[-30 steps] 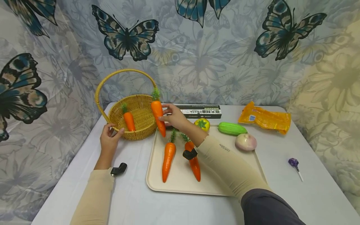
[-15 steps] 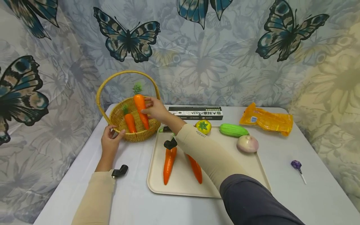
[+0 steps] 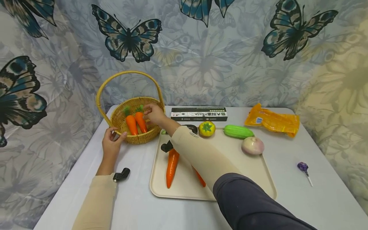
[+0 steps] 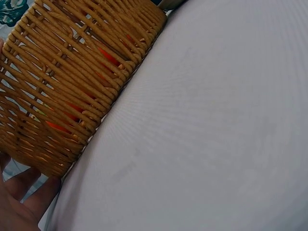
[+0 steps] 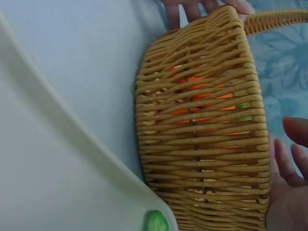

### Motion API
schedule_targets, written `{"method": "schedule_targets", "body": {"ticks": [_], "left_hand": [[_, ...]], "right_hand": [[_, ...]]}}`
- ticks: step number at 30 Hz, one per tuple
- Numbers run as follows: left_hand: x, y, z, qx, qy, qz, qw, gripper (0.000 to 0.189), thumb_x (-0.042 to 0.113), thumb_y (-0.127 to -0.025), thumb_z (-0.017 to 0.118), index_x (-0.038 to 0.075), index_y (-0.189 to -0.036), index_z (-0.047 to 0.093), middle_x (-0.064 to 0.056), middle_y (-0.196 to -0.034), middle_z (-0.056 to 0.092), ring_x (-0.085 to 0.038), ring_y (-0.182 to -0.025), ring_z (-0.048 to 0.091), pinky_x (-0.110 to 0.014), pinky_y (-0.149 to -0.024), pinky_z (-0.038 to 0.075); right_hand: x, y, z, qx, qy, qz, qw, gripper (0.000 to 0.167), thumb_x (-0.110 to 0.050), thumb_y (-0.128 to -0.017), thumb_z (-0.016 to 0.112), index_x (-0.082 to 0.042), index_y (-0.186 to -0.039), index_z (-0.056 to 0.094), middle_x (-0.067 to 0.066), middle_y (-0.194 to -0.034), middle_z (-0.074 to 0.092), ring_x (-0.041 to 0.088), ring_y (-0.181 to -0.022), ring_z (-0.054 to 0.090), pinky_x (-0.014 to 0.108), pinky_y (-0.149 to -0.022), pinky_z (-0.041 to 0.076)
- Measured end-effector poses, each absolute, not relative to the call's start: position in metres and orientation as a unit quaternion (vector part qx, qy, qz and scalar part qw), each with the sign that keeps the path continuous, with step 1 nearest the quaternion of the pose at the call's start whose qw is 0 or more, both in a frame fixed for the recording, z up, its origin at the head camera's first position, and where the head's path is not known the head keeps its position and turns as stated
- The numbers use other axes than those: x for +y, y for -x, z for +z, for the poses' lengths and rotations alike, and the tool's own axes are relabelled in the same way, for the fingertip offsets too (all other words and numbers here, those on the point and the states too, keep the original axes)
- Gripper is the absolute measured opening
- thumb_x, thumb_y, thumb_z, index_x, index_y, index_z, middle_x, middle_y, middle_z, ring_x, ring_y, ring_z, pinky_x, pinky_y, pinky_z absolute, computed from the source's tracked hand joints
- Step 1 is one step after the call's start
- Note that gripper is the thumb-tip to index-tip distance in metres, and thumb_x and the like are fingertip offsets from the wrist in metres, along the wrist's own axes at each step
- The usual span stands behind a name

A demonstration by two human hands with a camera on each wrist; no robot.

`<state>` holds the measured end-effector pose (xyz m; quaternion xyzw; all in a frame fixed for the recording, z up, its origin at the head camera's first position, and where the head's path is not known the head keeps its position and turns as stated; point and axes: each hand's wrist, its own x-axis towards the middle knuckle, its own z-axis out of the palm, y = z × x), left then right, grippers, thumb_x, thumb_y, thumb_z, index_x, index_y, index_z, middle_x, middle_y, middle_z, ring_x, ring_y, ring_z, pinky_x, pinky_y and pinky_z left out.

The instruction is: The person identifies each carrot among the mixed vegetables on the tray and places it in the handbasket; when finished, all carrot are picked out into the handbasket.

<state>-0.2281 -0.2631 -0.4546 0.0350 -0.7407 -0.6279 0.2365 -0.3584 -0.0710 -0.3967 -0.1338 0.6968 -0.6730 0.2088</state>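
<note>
Two orange carrots, the left one and the right one, lie side by side in the wicker basket. My left hand grips the basket's near left rim, thumb on one side and fingers on the other. Over the basket's right side is my right hand, beside the right carrot's top. In the right wrist view, its thumb and fingers stand apart above the rim with nothing between them. Through the weave in the left wrist view, bits of orange carrot show.
A beige tray bears a carrot, another carrot mostly under my sleeve, a dark eggplant-like thing, a yellow tomato, a green cucumber and a pinkish onion. Behind stand a pasta box and orange bag; a lollipop lies right.
My right hand has carried a carrot left from above the tray, lowered it into the basket beside the other carrot and let it go. My left hand has stayed on the rim.
</note>
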Motion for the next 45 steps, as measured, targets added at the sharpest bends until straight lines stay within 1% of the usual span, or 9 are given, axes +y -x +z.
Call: {"method": "schedule_targets", "body": {"ticks": [4,9,15,19,25,31,38,42,45], "left_hand": [[-0.261,0.228,-0.453,-0.742,-0.036,-0.626,0.237,0.049,0.007,-0.086,0.074,-0.013,-0.119,0.045,-0.028,-0.137,0.041,-0.041,-0.132,0.039,-0.056,-0.103,0.038],[-0.261,0.226,-0.453,-0.744,-0.045,-0.626,0.229,0.047,0.007,-0.086,0.074,-0.012,-0.12,0.046,-0.027,-0.138,0.041,-0.038,-0.132,0.04,-0.05,-0.103,0.041],[-0.262,0.226,-0.452,-0.742,-0.042,-0.629,0.228,0.046,0.008,-0.087,0.074,-0.011,-0.119,0.046,-0.026,-0.14,0.04,-0.036,-0.134,0.038,-0.052,-0.104,0.039],[-0.267,0.233,-0.46,-0.741,-0.045,-0.629,0.229,0.047,0.009,-0.086,0.074,-0.009,-0.12,0.047,-0.024,-0.143,0.039,-0.036,-0.135,0.036,-0.052,-0.105,0.038],[-0.275,0.248,-0.48,-0.736,-0.041,-0.63,0.244,0.051,0.012,-0.085,0.077,-0.006,-0.122,0.048,-0.018,-0.143,0.042,-0.033,-0.135,0.038,-0.051,-0.105,0.039],[-0.276,0.247,-0.485,-0.74,-0.056,-0.62,0.255,0.051,0.019,-0.084,0.078,-0.004,-0.12,0.05,-0.017,-0.142,0.043,-0.035,-0.134,0.039,-0.047,-0.104,0.041],[-0.275,0.245,-0.485,-0.739,-0.047,-0.623,0.252,0.051,0.016,-0.085,0.077,-0.005,-0.121,0.048,-0.018,-0.141,0.042,-0.035,-0.133,0.039,-0.051,-0.104,0.039],[-0.276,0.245,-0.485,-0.737,-0.053,-0.629,0.242,0.051,0.014,-0.085,0.077,-0.004,-0.123,0.047,-0.018,-0.142,0.042,-0.035,-0.135,0.038,-0.05,-0.104,0.04],[-0.277,0.245,-0.483,-0.741,-0.057,-0.624,0.239,0.052,0.016,-0.085,0.078,-0.003,-0.123,0.048,-0.014,-0.145,0.041,-0.033,-0.135,0.037,-0.048,-0.104,0.04]], "right_hand": [[-0.071,0.358,-0.397,0.705,0.145,-0.663,0.206,0.043,0.006,-0.091,0.062,-0.002,-0.132,0.051,0.015,-0.108,0.055,0.039,-0.106,0.058,0.055,-0.088,0.051],[-0.063,0.354,-0.396,0.685,0.165,-0.679,0.205,0.042,0.006,-0.091,0.062,-0.001,-0.131,0.052,0.02,-0.115,0.054,0.042,-0.108,0.057,0.055,-0.089,0.051],[-0.037,0.347,-0.387,0.695,0.188,-0.667,0.192,0.039,0.002,-0.092,0.063,-0.005,-0.13,0.053,0.017,-0.113,0.055,0.039,-0.109,0.058,0.049,-0.085,0.054],[-0.012,0.337,-0.38,0.705,0.206,-0.652,0.188,0.04,-0.002,-0.093,0.064,-0.005,-0.132,0.051,0.014,-0.112,0.054,0.037,-0.106,0.059,0.051,-0.086,0.053],[0.021,0.317,-0.378,0.717,0.218,-0.639,0.173,0.041,-0.004,-0.093,0.065,-0.004,-0.132,0.051,0.015,-0.109,0.055,0.041,-0.106,0.058,0.051,-0.085,0.054],[0.048,0.293,-0.385,0.728,0.209,-0.63,0.172,0.043,-0.003,-0.092,0.065,-0.003,-0.132,0.05,0.016,-0.11,0.056,0.038,-0.103,0.06,0.048,-0.082,0.056],[0.09,0.268,-0.392,0.767,0.208,-0.592,0.136,0.041,-0.006,-0.091,0.068,-0.005,-0.13,0.054,0.014,-0.108,0.058,0.026,-0.095,0.063,0.045,-0.078,0.057],[0.112,0.252,-0.395,0.792,0.205,-0.562,0.118,0.041,-0.007,-0.091,0.068,-0.007,-0.129,0.053,0.011,-0.108,0.059,0.025,-0.094,0.061,0.046,-0.078,0.057],[0.123,0.241,-0.398,0.815,0.206,-0.534,0.094,0.041,-0.009,-0.091,0.069,-0.007,-0.129,0.055,0.008,-0.107,0.061,0.023,-0.093,0.062,0.04,-0.076,0.057]]}}
